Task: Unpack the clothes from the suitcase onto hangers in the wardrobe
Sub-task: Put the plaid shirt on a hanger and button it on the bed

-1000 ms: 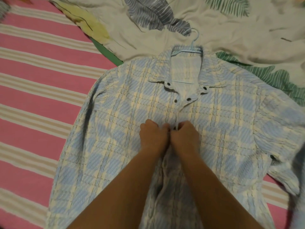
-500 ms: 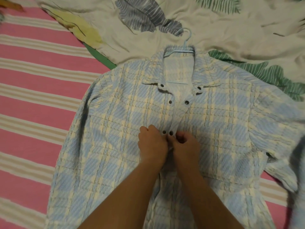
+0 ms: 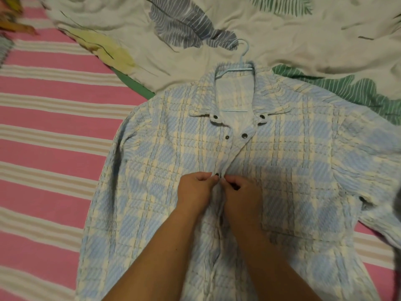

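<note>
Both hands — left hand [image 3: 193, 190], right hand [image 3: 240, 194] — pinch the plaid shirt [image 3: 293, 170] placket with curled fingers [image 3: 205, 175].

You have 1 plaid shirt [image 3: 282, 170] laid out, with 1 pale blue hanger [image 3: 243, 59] in its collar. You can count 4 dark snaps near the collar, and perhaps 1 more at your fingertips. 2 hands are in view: left hand [image 3: 194, 192], right hand [image 3: 242, 196]. 1 leaf-print sheet [image 3: 282, 35] and 1 striped bedcover [image 3: 54, 131] lie underneath.

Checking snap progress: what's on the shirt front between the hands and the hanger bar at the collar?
Head view: two open snap pairs, then the closed placket, lie between the hands and the hanger.
</note>
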Demonstrator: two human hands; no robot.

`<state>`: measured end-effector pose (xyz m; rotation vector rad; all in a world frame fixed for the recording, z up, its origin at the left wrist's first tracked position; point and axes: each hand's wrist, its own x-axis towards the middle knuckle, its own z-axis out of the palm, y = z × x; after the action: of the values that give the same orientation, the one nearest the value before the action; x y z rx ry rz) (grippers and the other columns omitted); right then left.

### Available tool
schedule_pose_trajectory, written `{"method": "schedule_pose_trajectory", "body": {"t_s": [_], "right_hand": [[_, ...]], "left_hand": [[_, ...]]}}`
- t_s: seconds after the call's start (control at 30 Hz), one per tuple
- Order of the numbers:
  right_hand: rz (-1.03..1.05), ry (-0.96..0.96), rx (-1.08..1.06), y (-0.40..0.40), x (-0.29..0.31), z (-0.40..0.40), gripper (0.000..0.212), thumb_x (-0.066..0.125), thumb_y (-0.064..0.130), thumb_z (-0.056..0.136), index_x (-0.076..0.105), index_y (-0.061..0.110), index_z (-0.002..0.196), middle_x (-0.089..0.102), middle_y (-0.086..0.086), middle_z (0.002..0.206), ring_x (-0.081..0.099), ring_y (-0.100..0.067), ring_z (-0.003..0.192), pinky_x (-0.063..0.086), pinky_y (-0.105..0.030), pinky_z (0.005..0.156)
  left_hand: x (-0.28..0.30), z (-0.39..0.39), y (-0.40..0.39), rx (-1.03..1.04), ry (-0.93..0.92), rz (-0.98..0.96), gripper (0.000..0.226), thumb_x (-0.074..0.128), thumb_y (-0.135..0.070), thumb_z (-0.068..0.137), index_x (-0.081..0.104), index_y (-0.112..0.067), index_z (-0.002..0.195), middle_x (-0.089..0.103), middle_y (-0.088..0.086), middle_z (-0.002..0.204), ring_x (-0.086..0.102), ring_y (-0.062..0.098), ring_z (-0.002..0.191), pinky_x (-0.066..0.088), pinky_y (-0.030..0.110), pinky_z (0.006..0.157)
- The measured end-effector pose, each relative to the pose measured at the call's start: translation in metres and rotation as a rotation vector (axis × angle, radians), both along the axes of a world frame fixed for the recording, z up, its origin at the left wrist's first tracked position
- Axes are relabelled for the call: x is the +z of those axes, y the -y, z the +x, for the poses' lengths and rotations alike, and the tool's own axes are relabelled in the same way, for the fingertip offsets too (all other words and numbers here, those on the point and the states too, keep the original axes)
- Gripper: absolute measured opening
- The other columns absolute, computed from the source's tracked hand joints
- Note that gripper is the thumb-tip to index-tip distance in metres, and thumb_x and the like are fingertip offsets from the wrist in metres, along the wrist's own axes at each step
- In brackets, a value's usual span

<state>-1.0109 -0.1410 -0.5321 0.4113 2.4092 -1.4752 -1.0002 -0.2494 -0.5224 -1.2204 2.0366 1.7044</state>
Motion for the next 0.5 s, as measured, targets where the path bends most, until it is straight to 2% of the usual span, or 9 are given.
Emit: {"method": "schedule_pose_trajectory", "body": {"t_s": [0.07,0.13,0.23,0.27,0.37,0.5], "right_hand": [[0.031,-0.026,0.023,-0.001,-0.002,0.001,0.017,0.067,0.020,0.094,0.076,0.013,0.108,0.069,0.003,0.097,0.056,-0.003,0.080,0.043,-0.010,0.071],[0.055,-0.029,0.047,0.000,-0.005,0.001,0.018,0.067,0.019,0.094,0.076,0.013,0.108,0.070,0.001,0.100,0.058,-0.006,0.083,0.037,-0.006,0.069],[0.060,-0.054,0.071,0.001,-0.010,0.001,0.016,0.067,0.017,0.094,0.076,0.012,0.106,0.068,0.001,0.097,0.061,-0.012,0.086,0.043,-0.016,0.073],[0.072,-0.080,0.076,0.001,-0.012,0.002,0.014,0.067,0.015,0.094,0.076,0.012,0.103,0.066,0.002,0.093,0.061,-0.014,0.085,0.045,-0.021,0.073],[0.151,-0.217,0.102,0.004,-0.017,0.006,0.007,0.069,0.007,0.089,0.076,0.008,0.088,0.057,0.007,0.080,0.056,-0.016,0.077,0.044,-0.026,0.067],[0.301,-0.349,0.163,0.007,-0.024,0.003,0.011,0.073,0.001,0.077,0.071,0.009,0.069,0.057,0.000,0.068,0.048,-0.018,0.069,0.030,-0.026,0.059]], "left_hand": [[0.000,0.002,-0.001,0.010,0.008,0.024,0.010,0.075,-0.024,0.090,0.081,-0.017,0.092,0.079,0.000,0.087,0.075,0.018,0.086,0.060,0.042,0.089],[-0.002,0.003,-0.002,-0.009,0.001,0.030,0.011,0.071,-0.024,0.093,0.081,-0.019,0.095,0.078,-0.003,0.088,0.075,0.013,0.088,0.059,0.037,0.090],[-0.001,0.005,-0.006,-0.043,-0.031,-0.011,0.014,0.068,-0.019,0.096,0.078,-0.018,0.105,0.074,-0.014,0.088,0.069,-0.003,0.081,0.053,0.010,0.075],[-0.001,0.006,-0.007,-0.047,-0.037,-0.029,0.016,0.067,-0.018,0.097,0.076,-0.016,0.110,0.072,-0.014,0.094,0.067,-0.004,0.085,0.049,0.007,0.073],[-0.008,0.008,-0.011,-0.045,-0.045,-0.098,0.026,0.066,-0.017,0.097,0.070,-0.011,0.122,0.070,-0.002,0.115,0.065,0.010,0.105,0.049,0.012,0.082],[-0.017,0.009,-0.014,-0.068,-0.042,-0.185,0.022,0.064,-0.015,0.098,0.071,-0.008,0.118,0.068,0.002,0.112,0.065,0.014,0.103,0.049,0.013,0.079]]}}
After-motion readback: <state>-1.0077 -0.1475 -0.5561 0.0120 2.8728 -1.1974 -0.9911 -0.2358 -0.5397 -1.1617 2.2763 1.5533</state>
